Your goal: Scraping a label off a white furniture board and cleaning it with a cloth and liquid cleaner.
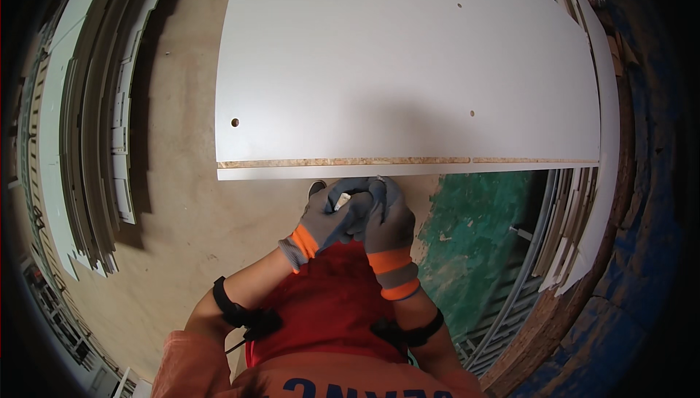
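Both my hands wear grey gloves with orange cuffs and meet just below the near edge of a large white board (408, 70). My left hand (328, 219) and my right hand (386, 215) are closed together around a small white part (343, 201), of which only a corner shows between the fingers. The board lies flat with its raw chipboard edge (350, 161) facing me, and it has a few drilled holes (235, 122) in its face. I cannot tell the exact kind of the small part.
Stacks of thin white and grey panels (95, 135) stand along the left. More panels and strips (561, 237) lean at the right beside a green patch of floor (474, 237). Bare concrete floor (182, 223) lies below the board.
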`<state>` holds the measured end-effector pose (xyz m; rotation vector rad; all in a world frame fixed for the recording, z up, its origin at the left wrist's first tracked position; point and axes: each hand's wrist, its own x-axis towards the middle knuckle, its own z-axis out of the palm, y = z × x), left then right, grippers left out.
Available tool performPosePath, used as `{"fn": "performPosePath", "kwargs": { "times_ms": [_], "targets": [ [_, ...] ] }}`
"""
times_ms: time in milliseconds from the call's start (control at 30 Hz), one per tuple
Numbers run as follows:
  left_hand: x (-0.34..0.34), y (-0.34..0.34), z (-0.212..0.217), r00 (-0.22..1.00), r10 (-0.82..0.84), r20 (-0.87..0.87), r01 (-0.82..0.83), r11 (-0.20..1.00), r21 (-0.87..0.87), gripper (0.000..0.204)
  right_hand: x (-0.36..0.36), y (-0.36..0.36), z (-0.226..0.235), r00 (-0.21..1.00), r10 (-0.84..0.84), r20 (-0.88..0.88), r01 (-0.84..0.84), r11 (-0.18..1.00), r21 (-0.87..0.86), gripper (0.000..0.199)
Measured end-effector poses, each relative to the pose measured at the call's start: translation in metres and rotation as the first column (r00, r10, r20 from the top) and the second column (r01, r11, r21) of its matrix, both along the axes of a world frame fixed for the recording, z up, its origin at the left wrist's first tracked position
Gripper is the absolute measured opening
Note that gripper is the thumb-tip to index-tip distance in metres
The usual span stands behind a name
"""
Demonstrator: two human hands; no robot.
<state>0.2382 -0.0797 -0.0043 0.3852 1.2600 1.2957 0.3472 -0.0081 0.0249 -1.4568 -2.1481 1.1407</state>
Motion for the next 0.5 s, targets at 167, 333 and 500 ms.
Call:
{"fn": "performPosePath", "kwargs": {
  "times_ms": [167, 333, 500],
  "targets": [
    [0.0021, 0.0015, 0.0007, 1.0, -0.008, 0.02, 0.008, 1.0, -0.001, 0.034, 0.0035, -0.001, 0.0001, 0.999, -0.005, -0.033, 0.007, 0.998, 0.064, 0.034],
    [-0.0019, 0.0008, 0.0048, 0.999, -0.03, 0.012, 0.03, 0.999, -0.021, 0.034, -0.0008, -0.0016, 0.0007, 1.0, 0.007, 0.011, -0.007, 1.0, 0.023, 0.033],
    [-0.0016, 0.0012, 0.006, 1.0, -0.023, 0.004, 0.024, 0.999, -0.046, 0.035, -0.0005, -0.0022, 0.0001, 1.0, -0.006, 0.015, 0.006, 0.999, 0.035, 0.029]
  ]
}}
